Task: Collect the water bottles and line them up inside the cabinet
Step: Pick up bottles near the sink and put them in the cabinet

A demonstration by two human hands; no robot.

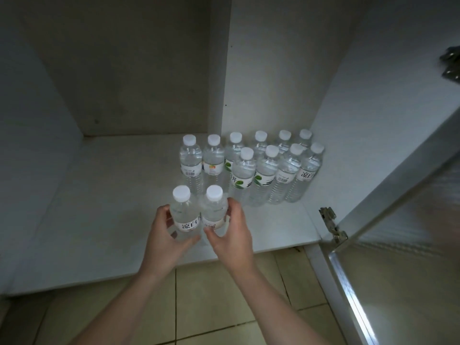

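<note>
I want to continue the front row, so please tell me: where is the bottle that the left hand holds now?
In the head view, the left hand grips the left bottle low at centre, above the cabinet shelf, touching the right hand's bottle.

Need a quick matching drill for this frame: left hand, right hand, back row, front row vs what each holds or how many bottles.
Things:
1. left hand
2. right hand
3. back row
4. front row

States:
A. four bottles
B. grips the bottle nearer the rows
C. six bottles
D. grips the bottle farther from the rows

Pairs: 1-D, 2-B, 3-C, 4-A
</note>
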